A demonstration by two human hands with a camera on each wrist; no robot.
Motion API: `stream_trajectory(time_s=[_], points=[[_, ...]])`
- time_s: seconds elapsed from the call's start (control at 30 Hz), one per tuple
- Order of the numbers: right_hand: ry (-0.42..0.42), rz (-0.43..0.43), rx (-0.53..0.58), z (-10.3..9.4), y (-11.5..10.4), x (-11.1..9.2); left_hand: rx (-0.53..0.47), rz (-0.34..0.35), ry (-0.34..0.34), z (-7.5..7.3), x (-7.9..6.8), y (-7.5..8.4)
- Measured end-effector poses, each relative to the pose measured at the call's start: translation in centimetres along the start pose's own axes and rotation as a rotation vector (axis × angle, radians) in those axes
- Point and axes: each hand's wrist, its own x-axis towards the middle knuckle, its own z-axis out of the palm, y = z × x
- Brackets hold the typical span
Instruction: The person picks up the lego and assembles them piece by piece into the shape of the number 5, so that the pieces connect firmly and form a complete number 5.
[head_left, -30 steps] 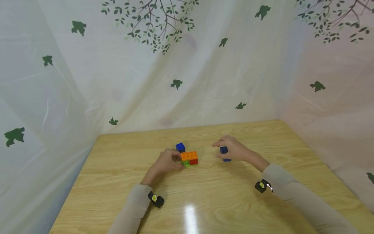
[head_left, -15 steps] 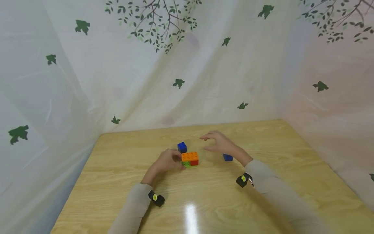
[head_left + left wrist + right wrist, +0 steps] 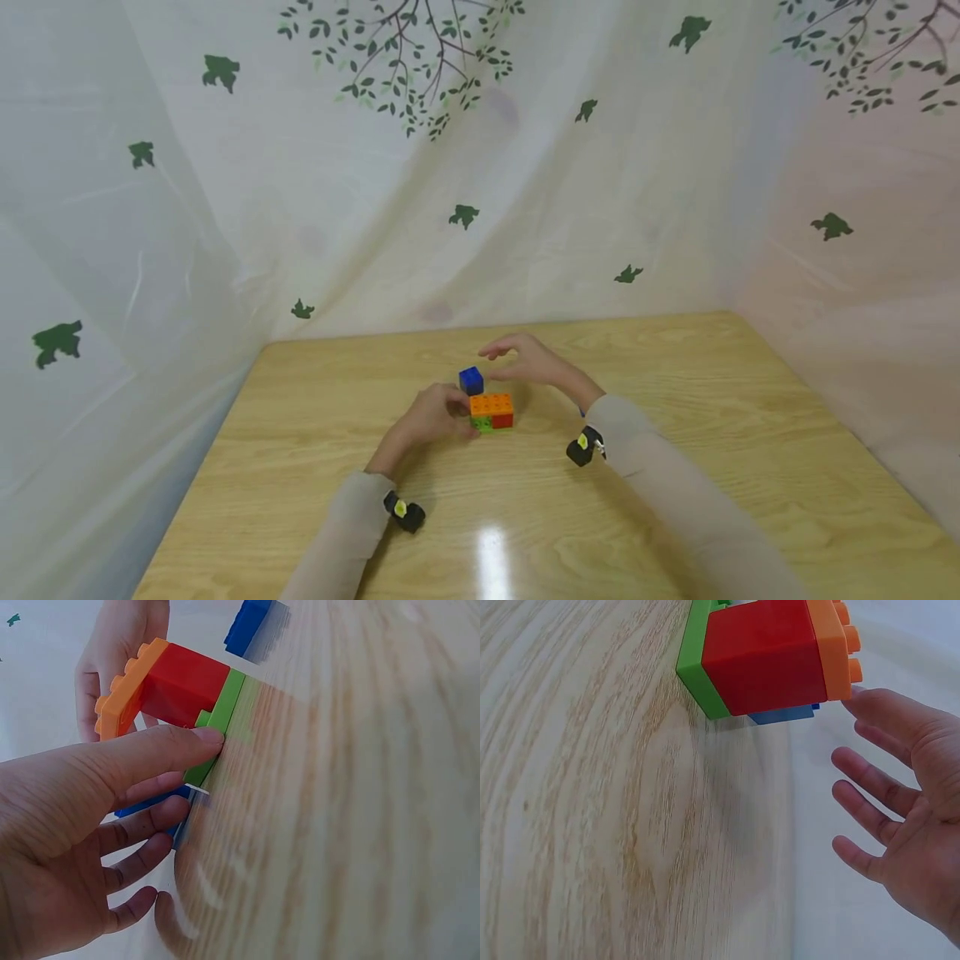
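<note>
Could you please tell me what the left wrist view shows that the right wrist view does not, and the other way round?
Only the left wrist view: the left hand, its thumb on the green brick, and a separate blue brick on the table, apart from the stack.

Only the right wrist view: the palm side of the right hand, holding nothing.

Both: the green brick, red brick and orange brick stacked together, a partly hidden second blue brick, the table, and some of the right hand.
</note>
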Motion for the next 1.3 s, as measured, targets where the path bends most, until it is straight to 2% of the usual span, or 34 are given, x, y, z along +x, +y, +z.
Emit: stream_trajectory(time_s=[0.3,0.5,0.7,0.93,1.3], points=[[-0.017,0.040,0.014,0.1,-0.5,0.1,0.009,0.023,-0.004,0.1,-0.1,0.1],[-0.028,0.041,0.009,0.4,-0.4,0.5,0.019,0.034,-0.003,0.1,0.0,-0.4],[-0.060,0.084,-0.010,0.9,-0.3,1.1,0.014,0.045,0.001,0.2,0.0,-0.4],[-0.088,0.065,-0.057,1.2,-0.4,1.6,0.010,0.030,-0.008,0.1,-0.1,-0.4],[-0.120,0.072,-0.079,1.4,-0.6,1.9,-0.010,0.069,-0.013,-0.7,-0.2,-0.2]])
